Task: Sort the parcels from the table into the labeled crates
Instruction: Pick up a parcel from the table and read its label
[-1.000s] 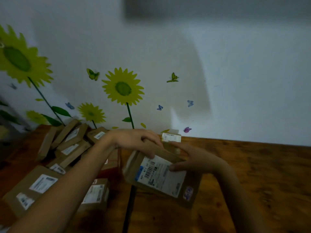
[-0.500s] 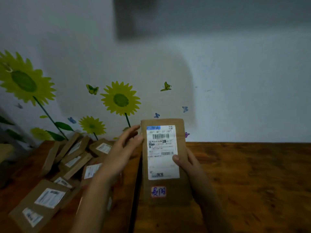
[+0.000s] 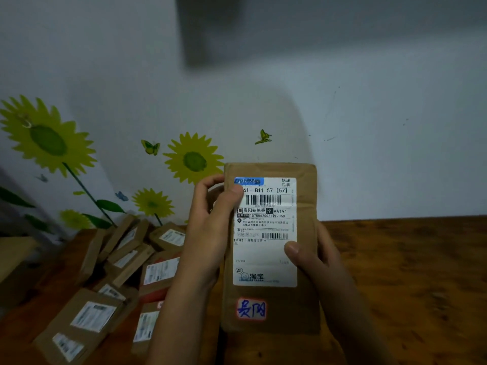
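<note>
parcel point(image 3: 271, 248) upright betw left hand point(image 3: 210, 233) & right hand point(image 3: 319, 259)

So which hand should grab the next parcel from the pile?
Probably the left hand: the pile of parcels lies on its side of the table. The right hand could hold the raised parcel alone.

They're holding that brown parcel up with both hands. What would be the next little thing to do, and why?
Probably read the handwritten sticker, then turn toward the matching crate. Both hands, left and right, grip the parcel upright, label facing the camera, and no crate is in view.
</note>
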